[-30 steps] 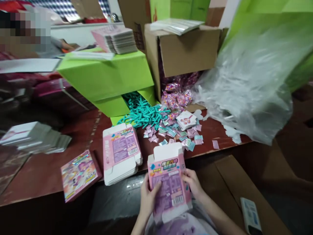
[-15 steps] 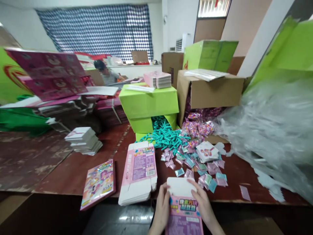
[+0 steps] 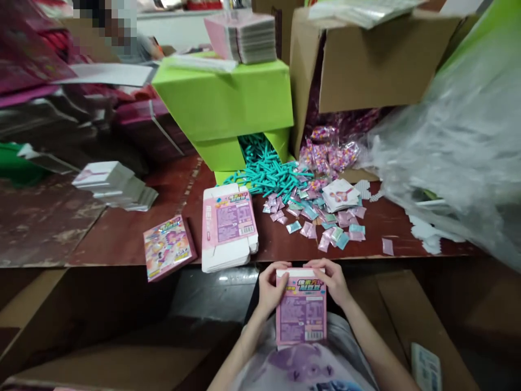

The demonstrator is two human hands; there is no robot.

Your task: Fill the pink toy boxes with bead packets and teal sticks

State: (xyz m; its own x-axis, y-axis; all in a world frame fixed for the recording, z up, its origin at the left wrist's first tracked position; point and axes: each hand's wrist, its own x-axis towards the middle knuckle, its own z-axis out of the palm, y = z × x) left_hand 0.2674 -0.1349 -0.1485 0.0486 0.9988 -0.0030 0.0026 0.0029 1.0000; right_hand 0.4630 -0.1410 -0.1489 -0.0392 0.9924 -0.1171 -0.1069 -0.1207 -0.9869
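A pink and purple printed carton (image 3: 302,312) is held upright against my body, just off the table's front edge. My left hand (image 3: 273,283) grips its upper left corner, thumb on the printed face. At the upper right corner, my right hand (image 3: 332,279) grips it the same way. Only a narrow white strip shows along the carton's top; its far side is hidden. Ahead to the left lies a stack of flat unfolded cartons (image 3: 230,228) of the same print. Beside it, a filled-out box (image 3: 169,247) with a colourful front overhangs the edge.
Small pink and blue sachets (image 3: 342,237) lie scattered beyond my hands. Teal sticks (image 3: 272,171) spill from a green box (image 3: 228,103). Bead bags (image 3: 329,155) fill a brown box (image 3: 374,65). White cards (image 3: 341,195), white stacks (image 3: 114,184) and plastic sheeting (image 3: 443,136) surround these. A person (image 3: 142,43) sits behind.
The view has tilted downward. My hands have brought the carton back toward my body, and its tall white top flap is now folded down to a narrow strip.
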